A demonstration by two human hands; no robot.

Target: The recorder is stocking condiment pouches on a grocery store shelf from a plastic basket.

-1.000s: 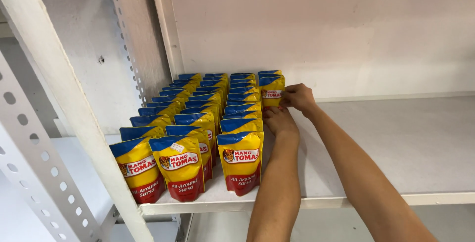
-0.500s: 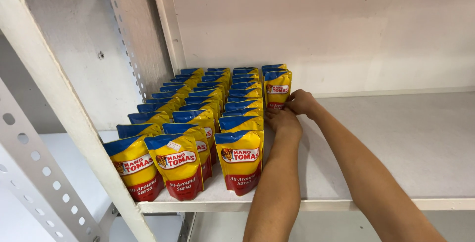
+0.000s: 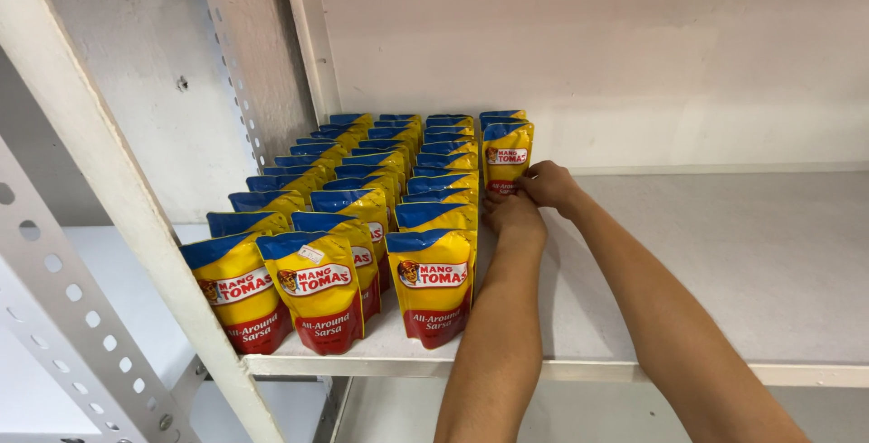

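Both hands at rear pouch, fourth row.
Right hand point(image 3: 546, 181) seemingly pinches the yellow pouch point(image 3: 507, 154); left hand point(image 3: 513, 214) closed beside. A nudge could topple neighbouring pouch rows point(image 3: 362, 199) on the shelf point(image 3: 724, 253).

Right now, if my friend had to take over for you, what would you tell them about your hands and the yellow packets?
Left hand: bare, resting by the right side of the third row of pouches; whether it grips one is hidden.
Right hand: fingers at the foot of the rear pouch, which stands upright in a short fourth row.
Pouches: yellow, blue-topped, in three full rows at the shelf's left end.
Done: three rows filled.
Left: the fourth row has only pouches at the back; the shelf's right part is bare.
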